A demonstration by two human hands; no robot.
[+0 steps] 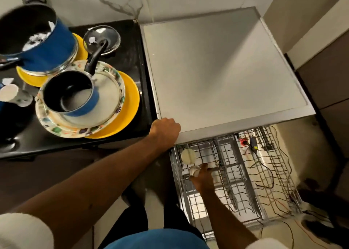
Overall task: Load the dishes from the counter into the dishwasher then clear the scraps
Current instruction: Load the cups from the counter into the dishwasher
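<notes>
On black counter (130, 48), far left: I'm leaving tall blue pot (56, 46), small blue saucepan (75, 97) on stacked flowery plate (56, 129) and yellow plate (130, 101). Heavy, chippable; gripping handles, rims.

My left hand (166, 131) bracing on grey dishwasher top (217, 69), fingers curled; grip unclear.

My right hand (203, 177) pinching small white cup (194, 171), light, fragile, in grey wire dishwasher rack (236, 173).

A tall blue enamel pot (62, 42) and a smaller blue saucepan (90, 105) are black inside. A round cream plate (117, 76) bears multicoloured patches, and the round yellow plates (130, 101) are plain. The glossy counter (132, 46) is black, the marble wall (117, 4) white with grey veins, the flat dishwasher top (226, 69) pale grey, the small cup (194, 170) white.
</notes>
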